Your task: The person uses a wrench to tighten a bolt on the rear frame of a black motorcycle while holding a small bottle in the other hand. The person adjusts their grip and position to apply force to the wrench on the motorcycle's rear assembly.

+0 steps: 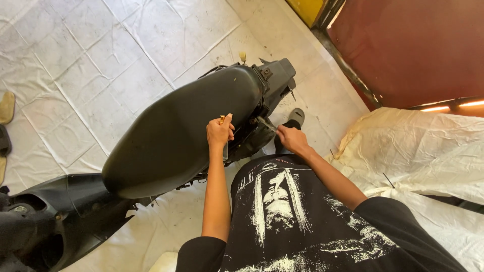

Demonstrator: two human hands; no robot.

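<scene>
Left hand (220, 132) rests on the right-hand edge of the black scooter seat (181, 131), fingers curled closed over the rim and gripping it; a gold ring shows on one finger. Right hand (291, 138) is closed around the handle of a slim metal tool (266, 123), whose shaft points up and left into the gap just below the seat's rear edge, at the black rear bodywork (275, 75). The tool tip lies between the two hands, near the left hand but apart from it. The scooter stands on a white tiled floor (101, 60). A pale cloth sheet (418, 146) lies well to the right. A sandal (6, 107) sits at the far left edge.
</scene>
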